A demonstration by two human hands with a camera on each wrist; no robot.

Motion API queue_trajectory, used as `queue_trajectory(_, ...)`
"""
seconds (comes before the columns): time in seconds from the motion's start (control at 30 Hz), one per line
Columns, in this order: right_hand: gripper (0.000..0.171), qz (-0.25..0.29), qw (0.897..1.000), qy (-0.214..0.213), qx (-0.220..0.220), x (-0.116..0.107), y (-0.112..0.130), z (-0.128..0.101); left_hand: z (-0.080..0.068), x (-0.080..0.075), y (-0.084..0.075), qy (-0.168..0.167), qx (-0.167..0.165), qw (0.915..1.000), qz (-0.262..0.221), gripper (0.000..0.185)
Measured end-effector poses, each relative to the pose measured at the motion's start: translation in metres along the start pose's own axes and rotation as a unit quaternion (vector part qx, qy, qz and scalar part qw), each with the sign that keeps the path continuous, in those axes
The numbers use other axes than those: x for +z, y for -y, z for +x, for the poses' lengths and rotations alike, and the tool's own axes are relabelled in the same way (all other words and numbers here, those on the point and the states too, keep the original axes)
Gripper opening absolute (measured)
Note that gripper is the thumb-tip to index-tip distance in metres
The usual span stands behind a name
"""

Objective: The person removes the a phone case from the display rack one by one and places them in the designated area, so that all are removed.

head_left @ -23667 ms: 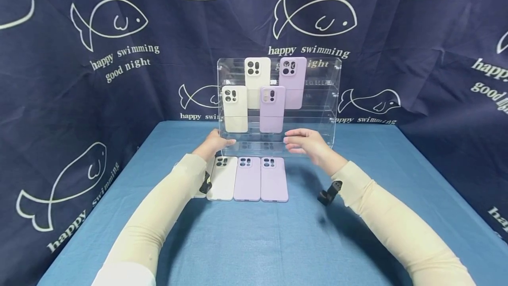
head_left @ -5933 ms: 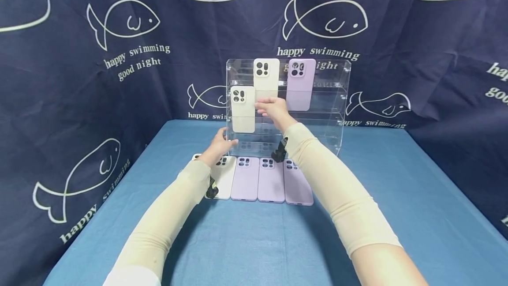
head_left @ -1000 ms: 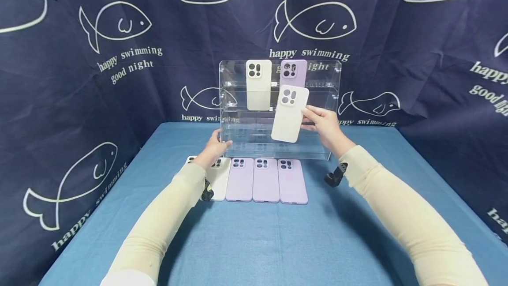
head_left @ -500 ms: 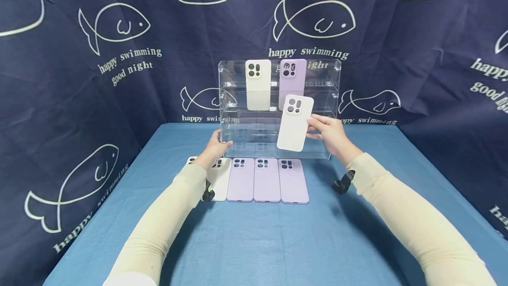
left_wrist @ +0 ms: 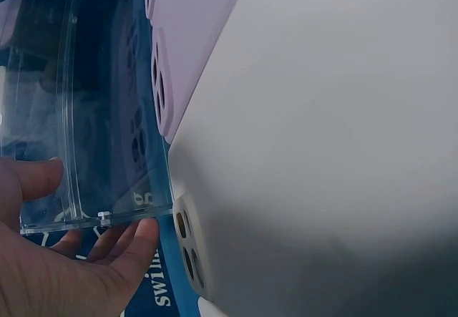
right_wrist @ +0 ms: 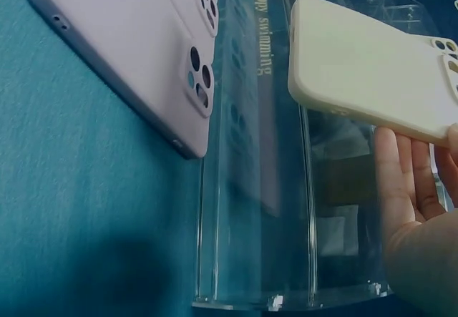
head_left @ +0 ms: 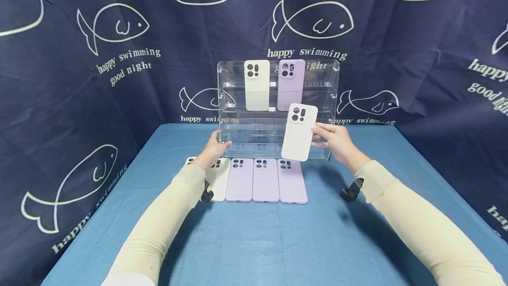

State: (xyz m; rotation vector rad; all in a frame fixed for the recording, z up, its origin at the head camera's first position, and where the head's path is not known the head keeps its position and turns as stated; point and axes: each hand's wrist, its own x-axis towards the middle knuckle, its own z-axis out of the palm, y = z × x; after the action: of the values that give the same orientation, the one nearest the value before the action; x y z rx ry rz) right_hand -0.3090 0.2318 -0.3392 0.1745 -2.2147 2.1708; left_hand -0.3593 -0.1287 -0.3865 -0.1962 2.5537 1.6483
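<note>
At the far left of the blue tablecloth (head_left: 254,242) a white phone case (head_left: 219,182) lies flat, partly hidden by the person's left sleeve. The left hand (head_left: 213,145) rests at the lower left corner of the clear acrylic display rack (head_left: 329,100); in the left wrist view its fingers (left_wrist: 136,242) lie fairly straight under the rack's bottom edge with the thumb up its side, so it seems to steady the rack rather than clutch it. Right of the white case, three lilac phone cases (head_left: 266,180) lie side by side, touching, just in front of the rack. On the rack's top tier a cream case (head_left: 256,85) and a lilac case (head_left: 291,84) stand upright next to each other. Further right, the right hand (head_left: 337,141) holds a second white phone case (head_left: 299,132) by its right edge, thumb and fingers pinching it. This held case is in the air in front of the rack's lower shelves, nearly upright and slightly tilted, its camera cut-outs at the top, above the rightmost lilac case. A navy fish-print curtain (head_left: 79,56) hangs behind everything.
</note>
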Motion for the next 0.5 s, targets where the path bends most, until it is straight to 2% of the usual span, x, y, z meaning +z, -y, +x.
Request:
queue_trajectory(0.3, 0.059, -0.008, 1.0, 0.009, 0.018, -0.008, -0.005, -0.008, -0.002, -0.001, 0.0, -0.002, -0.001, 1.0, 0.002, 0.071)
queue_trajectory(0.5, 0.058, -0.044, 0.998, 0.022, 0.031, -0.014, -0.007, -0.015, -0.002, -0.001, -0.001, 0.002, -0.005, 1.0, 0.002, 0.071)
